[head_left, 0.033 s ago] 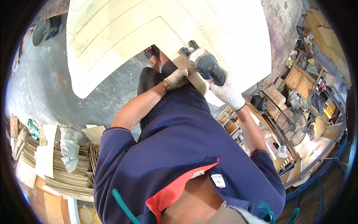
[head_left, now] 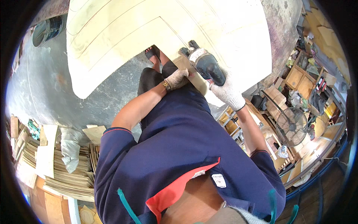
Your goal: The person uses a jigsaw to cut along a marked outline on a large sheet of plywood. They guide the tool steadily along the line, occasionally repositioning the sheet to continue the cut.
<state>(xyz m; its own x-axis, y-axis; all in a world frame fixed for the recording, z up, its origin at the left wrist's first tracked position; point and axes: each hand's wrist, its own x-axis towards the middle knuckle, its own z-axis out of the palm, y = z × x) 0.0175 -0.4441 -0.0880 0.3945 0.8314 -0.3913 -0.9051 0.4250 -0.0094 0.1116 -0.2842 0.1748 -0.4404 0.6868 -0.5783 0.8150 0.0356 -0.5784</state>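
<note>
A large pale plywood sheet [head_left: 231,26] with curved pencil lines and a cut-out corner spreads in front of me. On it, near the edge closest to my body, rests a black jigsaw [head_left: 210,68] with a pale band around its front. My right hand [head_left: 226,91], in a white knit glove, is wrapped around the rear of its body. The blade is out of sight. To the left of the tool, my gloved left hand [head_left: 176,79] grips the sheet's near edge, its fingers partly hidden.
At lower left lie stacked thin wooden boards [head_left: 71,175] with a grey plastic bag [head_left: 70,149]. A black bucket [head_left: 47,31] is on the grey floor [head_left: 41,82] at upper left. To the right stand a fan [head_left: 290,127] and a wooden crate [head_left: 300,84] amid clutter.
The teal cords near my collar have swung slightly. Both hands, the jigsaw and the plywood look unmoved.
</note>
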